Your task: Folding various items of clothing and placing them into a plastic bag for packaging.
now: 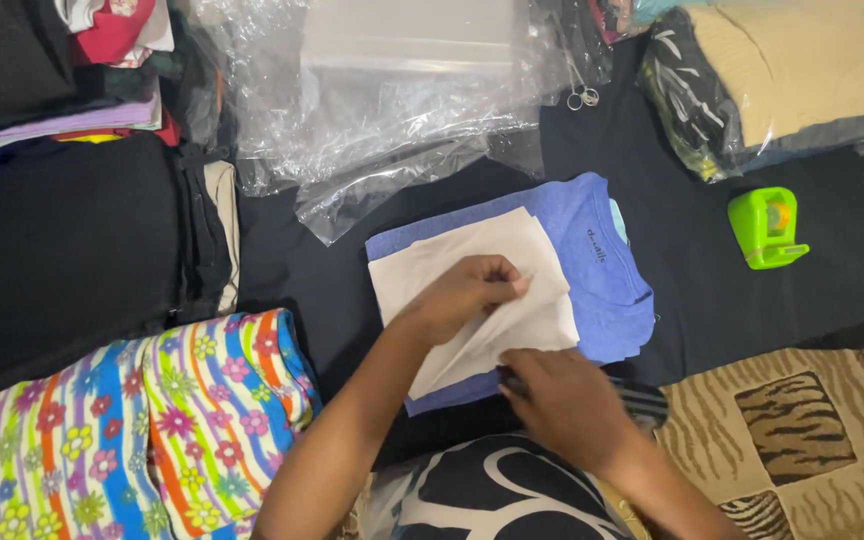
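Right hand (562, 400) presses, perhaps gripping; left hand (467, 295) pinches smooth white sheet (462, 255) on blue shirt (592, 260).

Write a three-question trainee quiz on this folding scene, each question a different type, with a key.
1. True or false: the left hand pinches the white sheet lying on the folded blue T-shirt.
2. Multiple choice: the green tape dispenser sits (A) on the white sheet, (B) on the dark cloth to the right of the blue T-shirt, (C) on the flowered striped fabric.
3. Fill in: beyond the blue T-shirt lie clear ______ bags.

Key: 1 true; 2 B; 3 plastic. The right hand rests at the near edge of the white sheet; whether it grips something is unclear.
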